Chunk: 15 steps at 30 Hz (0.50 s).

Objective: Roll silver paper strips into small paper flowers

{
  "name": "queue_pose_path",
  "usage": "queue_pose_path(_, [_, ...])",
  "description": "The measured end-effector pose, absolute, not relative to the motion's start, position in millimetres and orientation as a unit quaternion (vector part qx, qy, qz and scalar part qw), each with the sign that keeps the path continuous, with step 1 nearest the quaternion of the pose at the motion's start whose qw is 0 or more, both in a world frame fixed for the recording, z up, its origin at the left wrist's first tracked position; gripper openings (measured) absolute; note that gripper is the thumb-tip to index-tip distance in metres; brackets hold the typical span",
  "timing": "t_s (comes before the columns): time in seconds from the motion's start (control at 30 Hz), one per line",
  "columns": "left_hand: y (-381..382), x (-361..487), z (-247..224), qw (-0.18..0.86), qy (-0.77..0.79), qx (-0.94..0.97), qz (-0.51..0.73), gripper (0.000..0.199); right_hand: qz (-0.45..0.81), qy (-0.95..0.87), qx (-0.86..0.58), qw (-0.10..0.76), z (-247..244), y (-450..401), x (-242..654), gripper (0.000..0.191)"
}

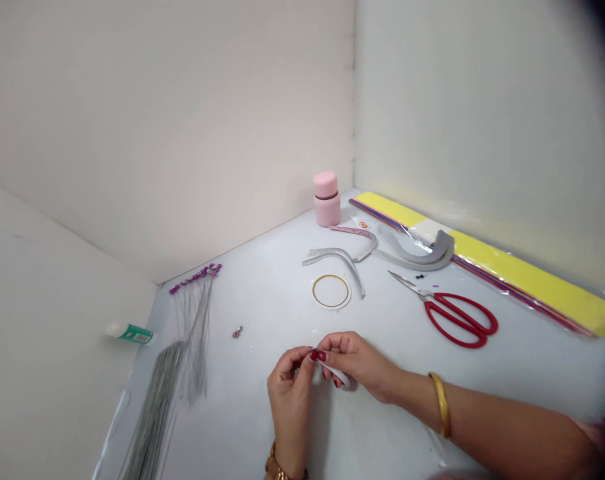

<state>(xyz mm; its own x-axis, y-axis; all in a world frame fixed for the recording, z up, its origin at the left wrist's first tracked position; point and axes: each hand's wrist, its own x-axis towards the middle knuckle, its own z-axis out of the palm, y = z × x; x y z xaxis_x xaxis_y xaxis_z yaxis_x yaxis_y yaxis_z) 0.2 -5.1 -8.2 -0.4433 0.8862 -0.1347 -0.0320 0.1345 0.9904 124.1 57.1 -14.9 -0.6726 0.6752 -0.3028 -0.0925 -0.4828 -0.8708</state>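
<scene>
My left hand [291,387] and my right hand [365,367] meet low in the middle, above the white table. Thumb and fingers of both are pinched together at the end of a narrow pale strip [340,377]. Its free part curves out below my right fingers; the pinched end is hidden by the fingertips. Beyond my hands lies a thin ring of tape [314,299]. Red-handled scissors [459,321] rest to the right, their blades nearly together. A small grey-and-red piece [237,331] sits to the left of my hands.
On the left lie grey wires [157,407], several tipped with purple pieces [197,277], and a green glue tube [136,333] at the edge. Behind stand a pink flask [327,203], silvery strips [349,263], grey strips [417,261] and a yellow packet [512,273] along the wall.
</scene>
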Motion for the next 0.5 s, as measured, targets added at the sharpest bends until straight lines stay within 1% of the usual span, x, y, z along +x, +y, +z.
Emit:
queue_pose_path(0.23, [-6.2,-8.6,-1.7,0.340,0.627,0.439,0.545,0.008,0.818,-0.417,-0.310,0.247,-12.8,57.8,125.1,0.031])
queue_pose_path(0.4, [-5.8,-6.3,-3.4,0.359,0.617,0.443,0.542,0.012,0.806,-0.412,-0.327,0.273,-11.0,60.0,124.4,0.034])
queue_pose_path(0.5, [-5.3,-2.2,-9.6,0.387,0.621,0.395,0.556,0.020,0.792,-0.418,-0.337,0.289,-8.6,60.5,123.7,0.035])
